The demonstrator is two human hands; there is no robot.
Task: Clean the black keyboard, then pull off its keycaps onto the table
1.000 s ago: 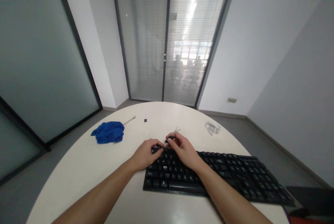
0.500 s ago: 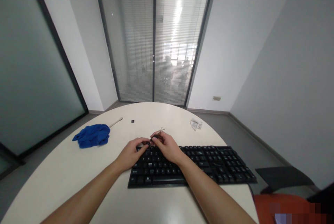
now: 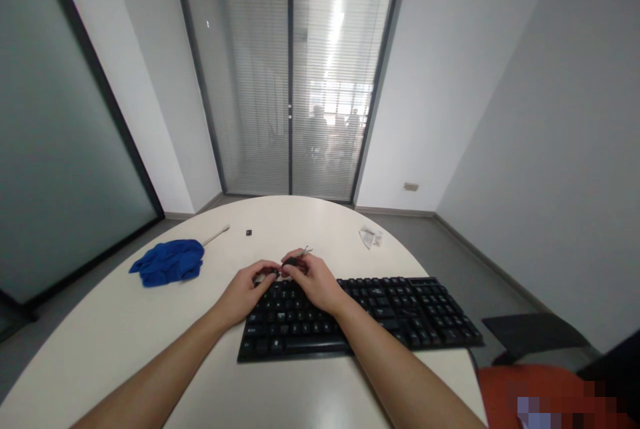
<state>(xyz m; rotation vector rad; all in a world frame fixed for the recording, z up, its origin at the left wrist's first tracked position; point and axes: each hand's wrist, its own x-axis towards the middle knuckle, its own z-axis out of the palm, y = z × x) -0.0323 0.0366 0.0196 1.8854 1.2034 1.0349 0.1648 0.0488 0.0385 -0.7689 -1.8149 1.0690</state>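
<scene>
Head view, wire-ended tool (image 3: 292, 261) in right hand (image 3: 312, 279), keyboard (image 3: 395, 312) (black) beneath.

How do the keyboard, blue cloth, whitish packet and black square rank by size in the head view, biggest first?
1. Keyboard
2. Blue cloth
3. Whitish packet
4. Black square

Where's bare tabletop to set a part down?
Bare tabletop: far middle, between small black square and pale packet; left, between blue cloth and left forearm; near side of keyboard, between left forearm and right forearm. Crowded: keyboard's far left corner, around left hand and right hand.
</scene>
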